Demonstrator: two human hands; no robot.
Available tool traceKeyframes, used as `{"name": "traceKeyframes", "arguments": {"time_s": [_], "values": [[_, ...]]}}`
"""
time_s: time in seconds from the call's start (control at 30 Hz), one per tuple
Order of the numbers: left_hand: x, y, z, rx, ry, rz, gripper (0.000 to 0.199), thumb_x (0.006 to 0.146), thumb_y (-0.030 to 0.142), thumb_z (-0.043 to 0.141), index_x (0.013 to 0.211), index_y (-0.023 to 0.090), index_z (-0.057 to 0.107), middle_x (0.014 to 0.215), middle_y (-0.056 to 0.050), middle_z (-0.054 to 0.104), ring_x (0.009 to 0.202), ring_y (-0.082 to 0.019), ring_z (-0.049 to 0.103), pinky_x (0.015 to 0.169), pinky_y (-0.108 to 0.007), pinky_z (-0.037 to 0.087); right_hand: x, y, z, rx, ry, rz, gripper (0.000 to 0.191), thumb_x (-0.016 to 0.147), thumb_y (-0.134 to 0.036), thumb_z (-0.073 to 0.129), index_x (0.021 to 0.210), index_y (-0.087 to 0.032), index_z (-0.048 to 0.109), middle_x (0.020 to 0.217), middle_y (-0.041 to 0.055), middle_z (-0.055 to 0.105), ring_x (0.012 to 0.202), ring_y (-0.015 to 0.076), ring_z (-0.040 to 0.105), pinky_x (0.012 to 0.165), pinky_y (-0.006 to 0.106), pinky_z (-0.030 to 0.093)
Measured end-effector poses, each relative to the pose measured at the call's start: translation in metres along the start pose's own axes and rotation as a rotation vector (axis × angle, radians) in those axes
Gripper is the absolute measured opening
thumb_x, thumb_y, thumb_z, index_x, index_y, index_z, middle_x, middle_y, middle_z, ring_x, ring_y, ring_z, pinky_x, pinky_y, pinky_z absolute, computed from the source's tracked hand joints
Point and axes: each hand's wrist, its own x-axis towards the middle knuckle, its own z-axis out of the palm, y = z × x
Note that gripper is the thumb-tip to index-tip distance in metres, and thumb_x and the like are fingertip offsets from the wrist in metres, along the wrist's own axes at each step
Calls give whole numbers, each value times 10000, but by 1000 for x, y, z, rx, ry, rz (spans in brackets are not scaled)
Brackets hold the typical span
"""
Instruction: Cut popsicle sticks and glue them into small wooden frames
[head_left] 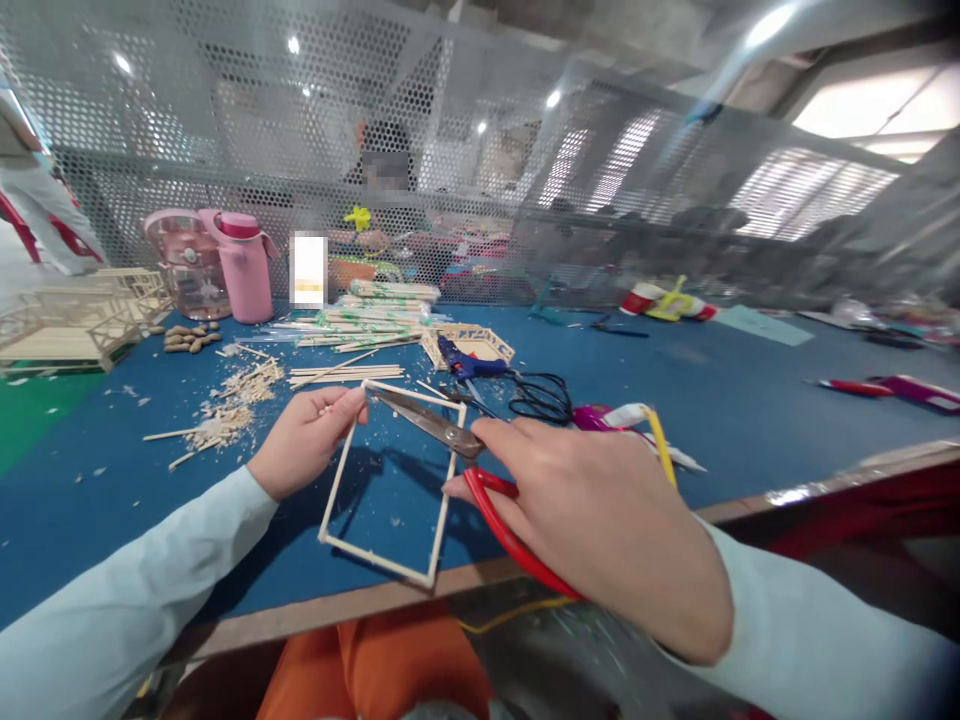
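Observation:
A square frame of pale wooden sticks is held up over the blue tabletop near its front edge. My left hand pinches its upper left corner between thumb and fingers. Scissors with red handles are in my right hand, whose fingers wrap round the handles. The blades point left along the frame's top stick, their tips close to the corner by my left fingertips. Whether the blades touch the wood cannot be made out. Beyond the frame lie several loose sticks.
Behind are a blue glue gun, a black cable, packed sticks, a pink bottle and a perforated screen. Wood scraps, peanuts and stick models lie left. A red pen lies right.

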Motion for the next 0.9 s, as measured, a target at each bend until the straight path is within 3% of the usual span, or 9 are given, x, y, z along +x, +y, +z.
{"name": "traceKeyframes", "arguments": {"time_s": [0.17, 0.4, 0.9], "values": [[-1, -4, 3, -27, 39, -7, 375, 811, 486, 434, 641, 162, 518, 425, 78, 286, 394, -63, 244, 387, -200, 187, 1, -3, -5, -23, 21, -1, 265, 783, -455, 519, 773, -191, 546, 623, 23, 580, 508, 185, 554, 453, 269, 171], [-7, -5, 8, 37, 48, 76, 372, 823, 466, 430, 650, 157, 544, 444, 64, 323, 419, -70, 277, 400, -201, 212, -6, 4, -10, 102, 44, -165, 176, 828, -254, 446, 951, -180, 547, 786, 52, 592, 664, 180, 562, 554, 277, 349], [-8, 0, 11, 8, 251, 33, 359, 811, 458, 446, 647, 159, 562, 410, 62, 306, 393, -78, 296, 396, -209, 226, -7, 2, -13, 286, -34, -34, 273, 825, -282, 434, 1043, -178, 562, 856, 72, 638, 735, 196, 605, 639, 299, 446]]}}
